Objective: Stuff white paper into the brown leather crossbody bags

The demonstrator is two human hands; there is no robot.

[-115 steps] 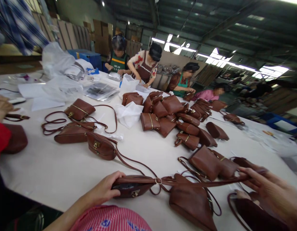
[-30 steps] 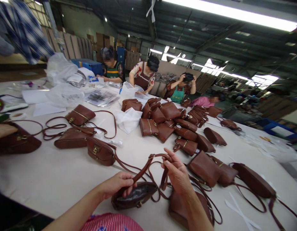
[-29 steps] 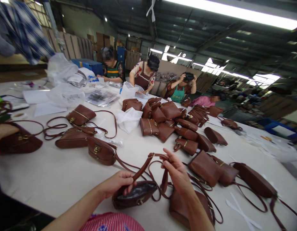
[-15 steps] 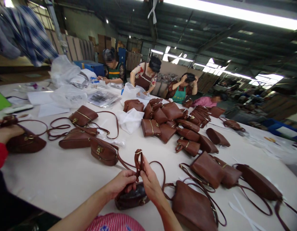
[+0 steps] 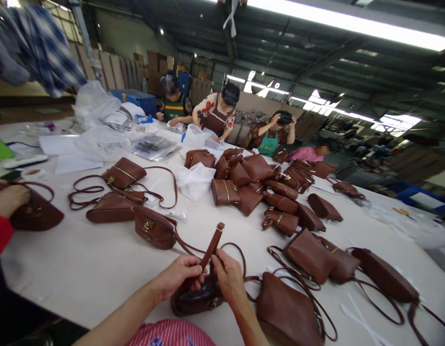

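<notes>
A brown leather strap with a metal buckle at its upper end stands up between my two hands. My left hand pinches its lower part between thumb and fingers. On the other side my right hand grips the strap, with the thumb pressed against it. Below them a small brown handbag rests on the table near my body, partly covered by my hands. Just beyond lies another brown handbag with a gold clasp. To the right of my right hand is a larger flat brown bag with its strap.
A heap of brown bags covers the middle of the white table. White wrapping and clear plastic lie further back. At the left a co-worker's hand holds a brown bag. Several people work across the table.
The strap, folded in a loop before, is now straighter and leans up to the right. My right hand has moved slightly lower. The co-worker's hand and bag at the left have shifted.
</notes>
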